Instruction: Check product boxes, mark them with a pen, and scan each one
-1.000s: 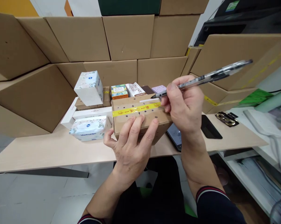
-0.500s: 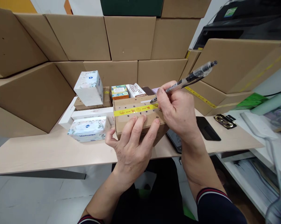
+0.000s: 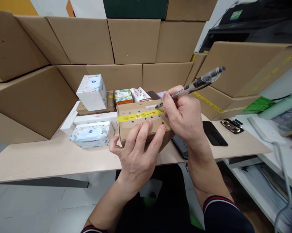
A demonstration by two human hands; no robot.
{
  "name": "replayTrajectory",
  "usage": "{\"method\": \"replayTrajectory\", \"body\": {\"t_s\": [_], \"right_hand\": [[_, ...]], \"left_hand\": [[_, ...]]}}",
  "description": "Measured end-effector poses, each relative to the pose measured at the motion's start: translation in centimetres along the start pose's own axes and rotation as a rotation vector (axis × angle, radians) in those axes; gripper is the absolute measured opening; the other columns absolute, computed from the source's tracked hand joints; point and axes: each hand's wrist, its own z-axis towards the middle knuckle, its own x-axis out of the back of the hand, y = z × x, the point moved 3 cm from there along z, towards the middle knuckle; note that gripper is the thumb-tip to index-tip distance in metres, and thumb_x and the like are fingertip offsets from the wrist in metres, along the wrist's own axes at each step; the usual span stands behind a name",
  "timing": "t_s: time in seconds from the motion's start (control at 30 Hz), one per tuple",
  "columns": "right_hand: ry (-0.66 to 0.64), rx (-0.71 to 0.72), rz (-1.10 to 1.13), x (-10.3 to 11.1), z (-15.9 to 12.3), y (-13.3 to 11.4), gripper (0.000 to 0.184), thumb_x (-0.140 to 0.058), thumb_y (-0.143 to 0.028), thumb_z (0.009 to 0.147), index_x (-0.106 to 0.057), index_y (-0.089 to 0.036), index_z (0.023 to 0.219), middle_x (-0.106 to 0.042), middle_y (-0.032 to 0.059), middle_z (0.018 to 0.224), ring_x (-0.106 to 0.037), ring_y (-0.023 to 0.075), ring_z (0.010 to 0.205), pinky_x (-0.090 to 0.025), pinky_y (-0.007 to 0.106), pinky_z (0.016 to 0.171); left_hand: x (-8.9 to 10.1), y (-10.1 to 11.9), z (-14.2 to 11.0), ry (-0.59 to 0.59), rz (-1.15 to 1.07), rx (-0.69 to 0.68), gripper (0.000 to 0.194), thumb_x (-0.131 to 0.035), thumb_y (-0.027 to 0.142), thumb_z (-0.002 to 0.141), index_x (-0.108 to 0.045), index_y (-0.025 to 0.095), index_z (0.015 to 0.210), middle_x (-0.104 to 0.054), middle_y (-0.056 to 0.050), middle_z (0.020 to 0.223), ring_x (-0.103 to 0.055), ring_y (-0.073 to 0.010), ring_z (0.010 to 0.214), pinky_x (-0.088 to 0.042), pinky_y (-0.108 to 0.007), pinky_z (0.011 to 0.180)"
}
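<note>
A small cardboard box (image 3: 133,124) sealed with a strip of yellow tape (image 3: 138,115) sits at the near edge of the table (image 3: 51,155). My left hand (image 3: 136,152) grips its near side, fingers spread over the front face. My right hand (image 3: 184,115) holds a clear-barrelled pen (image 3: 196,83), its tip touching the box top near the right end of the tape. Small black marks dot the box top.
Tissue packs (image 3: 92,134) and a white carton (image 3: 92,91) lie left of the box; snack cartons (image 3: 132,95) stand behind it. A dark phone (image 3: 212,133) and a metal clip (image 3: 229,125) lie to the right. Large cardboard boxes (image 3: 133,40) wall the back.
My right hand has moved left and lowered, bringing the pen tip down onto the box top. My left hand has kept its hold on the box.
</note>
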Motion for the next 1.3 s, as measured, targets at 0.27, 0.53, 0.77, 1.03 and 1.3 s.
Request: {"method": "replayTrajectory", "body": {"t_s": [0.27,0.53,0.77,1.03,1.3], "right_hand": [[0.397,-0.159,0.245,1.6,-3.4,1.9,0.020,-0.047,-0.039,0.102,-0.058,-0.023,0.107,-0.059,-0.0031,0.079,-0.053,0.0077,0.052,-0.045,0.024,0.051],[-0.333,-0.060,-0.358,0.3,-12.7,7.9,0.038,-0.044,-0.010,0.094,-0.062,-0.019,0.125,-0.065,0.0135,0.124,-0.061,0.0237,0.107,-0.052,0.039,0.088],[-0.679,0.036,-0.667,-2.8,-13.4,7.2,0.033,-0.045,-0.017,0.096,-0.064,-0.022,0.122,-0.071,0.0130,0.102,-0.055,0.0280,0.093,-0.042,0.038,0.069],[-0.566,-0.240,-0.764,-0.6,-14.4,9.4,0.055,-0.052,-0.035,0.095,-0.044,-0.022,0.148,-0.059,0.0219,0.132,-0.052,0.0353,0.109,-0.045,0.046,0.080],[-0.597,-0.652,-0.688,3.6,-18.0,11.4,0.085,-0.055,-0.055,0.090,-0.025,-0.015,0.158,-0.060,0.0233,0.125,-0.054,0.0400,0.114,-0.045,0.053,0.093]], "left_hand": [[0.4,0.4,-0.3,-0.036,0.008,0.011,0.040,-0.067,0.017,0.087,-0.067,0.031,0.125,-0.071,-0.006,0.125,-0.061,-0.0247,0.117,-0.021,-0.049,0.109],[0.0,-1.0,-0.1,-0.173,0.014,0.007,0.051,-0.066,0.019,0.088,-0.058,0.027,0.137,-0.065,-0.011,0.136,-0.053,-0.0322,0.123,-0.029,-0.054,0.107],[-2.4,-2.9,0.6,-0.142,-0.012,0.006,0.057,-0.067,0.025,0.088,-0.052,0.031,0.143,-0.063,-0.011,0.139,-0.051,-0.0349,0.123,-0.026,-0.057,0.105],[-3.3,-4.4,0.6,-0.183,-0.040,0.011,0.062,-0.066,0.024,0.089,-0.047,0.036,0.147,-0.060,-0.009,0.142,-0.049,-0.0355,0.127,-0.024,-0.058,0.105],[-3.2,-3.8,0.2,-0.154,-0.084,0.052,0.063,-0.069,0.026,0.087,-0.049,0.034,0.146,-0.054,-0.012,0.147,-0.037,-0.0399,0.141,-0.017,-0.065,0.113]]}}
